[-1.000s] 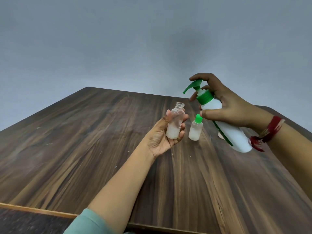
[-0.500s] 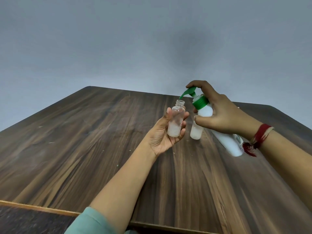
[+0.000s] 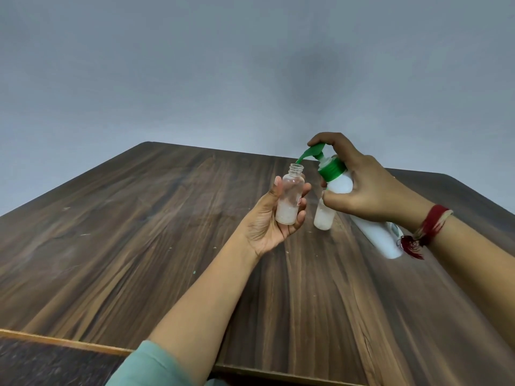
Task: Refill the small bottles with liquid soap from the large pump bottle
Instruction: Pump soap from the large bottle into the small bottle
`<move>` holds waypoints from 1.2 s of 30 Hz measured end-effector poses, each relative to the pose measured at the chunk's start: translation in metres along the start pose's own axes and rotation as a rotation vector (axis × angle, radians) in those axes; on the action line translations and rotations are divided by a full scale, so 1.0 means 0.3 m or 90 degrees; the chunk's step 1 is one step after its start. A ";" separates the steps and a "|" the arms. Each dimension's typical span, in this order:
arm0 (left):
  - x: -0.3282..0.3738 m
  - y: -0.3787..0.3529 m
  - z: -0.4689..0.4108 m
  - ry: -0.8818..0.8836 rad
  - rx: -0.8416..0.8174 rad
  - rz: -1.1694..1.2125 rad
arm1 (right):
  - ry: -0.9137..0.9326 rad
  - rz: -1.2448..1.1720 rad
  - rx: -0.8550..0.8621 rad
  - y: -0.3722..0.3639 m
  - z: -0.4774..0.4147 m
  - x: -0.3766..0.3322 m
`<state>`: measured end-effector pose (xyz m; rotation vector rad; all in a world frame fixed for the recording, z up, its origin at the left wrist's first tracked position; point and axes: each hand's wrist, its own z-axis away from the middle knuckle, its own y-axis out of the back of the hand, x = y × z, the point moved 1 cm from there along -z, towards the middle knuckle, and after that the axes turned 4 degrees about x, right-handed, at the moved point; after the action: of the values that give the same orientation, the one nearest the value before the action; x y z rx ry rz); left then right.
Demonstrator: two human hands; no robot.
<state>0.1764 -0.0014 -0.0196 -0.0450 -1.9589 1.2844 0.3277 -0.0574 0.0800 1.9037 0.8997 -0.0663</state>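
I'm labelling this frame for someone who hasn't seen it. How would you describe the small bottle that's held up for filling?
Start at the wooden table; over its far middle, the left hand holds a small clear bottle upright. Unlike the other small bottle standing on the table beside it, this one is lifted and uncapped, with the green pump spout at its mouth.

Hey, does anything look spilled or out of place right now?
No spill shows on the table. The pump bottle is tilted only because the right hand aims its nozzle at the open small bottle in the left hand.
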 end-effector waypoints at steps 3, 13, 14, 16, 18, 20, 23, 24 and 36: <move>0.000 0.001 0.000 -0.001 0.001 0.003 | 0.000 -0.003 0.003 -0.002 -0.004 0.000; 0.001 0.001 0.002 0.000 0.002 -0.006 | -0.004 -0.001 0.000 -0.007 -0.002 0.006; 0.000 0.000 0.003 0.001 0.002 -0.006 | -0.005 -0.001 0.002 -0.006 -0.002 0.008; -0.001 -0.001 0.003 0.002 0.002 -0.007 | -0.007 -0.004 0.005 -0.005 -0.003 0.010; -0.001 -0.002 0.003 0.005 0.000 -0.002 | -0.007 -0.002 0.005 -0.005 -0.003 0.011; -0.002 -0.002 0.003 0.008 0.000 -0.001 | -0.006 0.001 0.006 -0.006 -0.004 0.013; -0.002 -0.001 0.001 0.010 0.002 -0.005 | -0.007 0.005 0.003 -0.006 -0.005 0.014; -0.002 0.000 0.001 0.010 0.001 -0.005 | -0.007 0.006 0.001 -0.006 -0.004 0.014; 0.000 -0.001 0.002 0.011 0.003 0.001 | -0.016 -0.012 -0.017 0.010 -0.007 0.007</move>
<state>0.1761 -0.0021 -0.0193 -0.0548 -1.9409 1.2856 0.3304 -0.0553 0.0825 1.8656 0.8983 -0.0891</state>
